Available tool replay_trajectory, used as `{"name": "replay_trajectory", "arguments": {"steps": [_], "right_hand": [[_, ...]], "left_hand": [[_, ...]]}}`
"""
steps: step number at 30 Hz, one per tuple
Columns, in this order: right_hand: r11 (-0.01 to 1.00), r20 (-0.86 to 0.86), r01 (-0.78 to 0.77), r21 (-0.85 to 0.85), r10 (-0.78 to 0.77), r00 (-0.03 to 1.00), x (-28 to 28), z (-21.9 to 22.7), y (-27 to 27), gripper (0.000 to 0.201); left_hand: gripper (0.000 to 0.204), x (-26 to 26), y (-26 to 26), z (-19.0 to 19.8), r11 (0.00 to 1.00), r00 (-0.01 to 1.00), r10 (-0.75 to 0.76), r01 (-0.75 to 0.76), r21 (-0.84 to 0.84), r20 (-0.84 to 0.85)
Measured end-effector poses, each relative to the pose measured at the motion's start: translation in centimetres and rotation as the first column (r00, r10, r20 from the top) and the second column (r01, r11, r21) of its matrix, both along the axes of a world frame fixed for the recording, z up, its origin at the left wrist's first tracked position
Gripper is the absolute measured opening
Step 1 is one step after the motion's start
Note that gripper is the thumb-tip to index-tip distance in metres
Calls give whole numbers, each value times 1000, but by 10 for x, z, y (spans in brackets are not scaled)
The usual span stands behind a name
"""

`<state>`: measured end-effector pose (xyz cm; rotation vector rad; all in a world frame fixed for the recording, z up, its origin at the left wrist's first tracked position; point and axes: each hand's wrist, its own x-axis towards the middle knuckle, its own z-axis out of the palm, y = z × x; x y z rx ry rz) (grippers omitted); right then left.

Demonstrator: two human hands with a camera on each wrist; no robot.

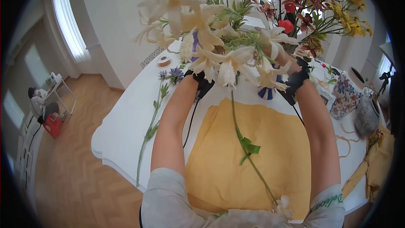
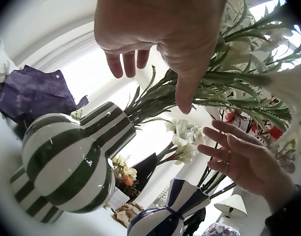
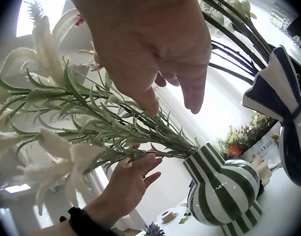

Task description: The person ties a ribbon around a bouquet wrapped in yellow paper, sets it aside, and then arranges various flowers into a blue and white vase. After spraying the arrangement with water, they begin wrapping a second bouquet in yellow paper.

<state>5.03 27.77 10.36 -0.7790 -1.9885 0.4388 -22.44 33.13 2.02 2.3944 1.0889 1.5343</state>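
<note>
A bunch of cream lilies (image 1: pixel 202 27) stands in a vase with green and white stripes (image 3: pixel 224 191). My left hand (image 2: pixel 158 32) is beside the leafy stems (image 3: pixel 140 123), fingers extended and thumb pointing down. On the other side of the bunch, my right hand (image 3: pixel 155 49) has its fingers loosely bent close to the same stems. Both hands flank the bouquet, and neither is closed round a stem. In the head view the blossoms hide most of both hands. A blue and white striped vase (image 2: pixel 158 221) holding dark stems stands nearby.
Yellow wrapping paper (image 1: pixel 253 131) lies on the white table (image 1: pixel 122 131) under a single long stem (image 1: pixel 234 118). Blue thistles (image 1: pixel 175 75) and a ribbon roll (image 1: pixel 164 61) lie left. A floral vase (image 1: pixel 346 95) and grey vase (image 1: pixel 367 118) stand right. A person (image 1: pixel 39 103) sits far left.
</note>
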Motion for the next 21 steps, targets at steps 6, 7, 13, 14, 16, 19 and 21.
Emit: {"name": "replay_trajectory", "arguments": {"steps": [6, 7, 13, 14, 16, 19, 21], "right_hand": [[997, 94, -9, 79, 1, 996, 8, -6, 4, 27], [996, 128, -15, 90, 3, 992, 13, -6, 4, 27], [997, 266, 63, -36, -52, 962, 43, 4, -52, 25], [990, 355, 77, -122, -29, 934, 47, 8, -61, 24], [967, 425, 103, -233, 6, 905, 57, 13, -73, 23], [965, 418, 68, -251, 44, 908, 77, 4, -69, 24], [982, 401, 105, -154, -35, 915, 78, 2, -71, 25]], "left_hand": [[30, -12, -21, 6, 979, 989, -147, 149, -141, 23], [30, -12, -27, 9, 969, 983, -182, 184, -167, 26], [30, -5, -89, 13, 843, 916, -402, 378, -382, 19], [31, -2, -104, 13, 832, 930, -364, 299, -468, -54], [33, 9, -140, 19, 776, 890, -203, -109, -621, -409], [36, 23, -171, 21, 764, 722, -411, -60, -642, -557], [36, 40, -197, 29, 759, 683, -438, -67, -648, -584]]}}
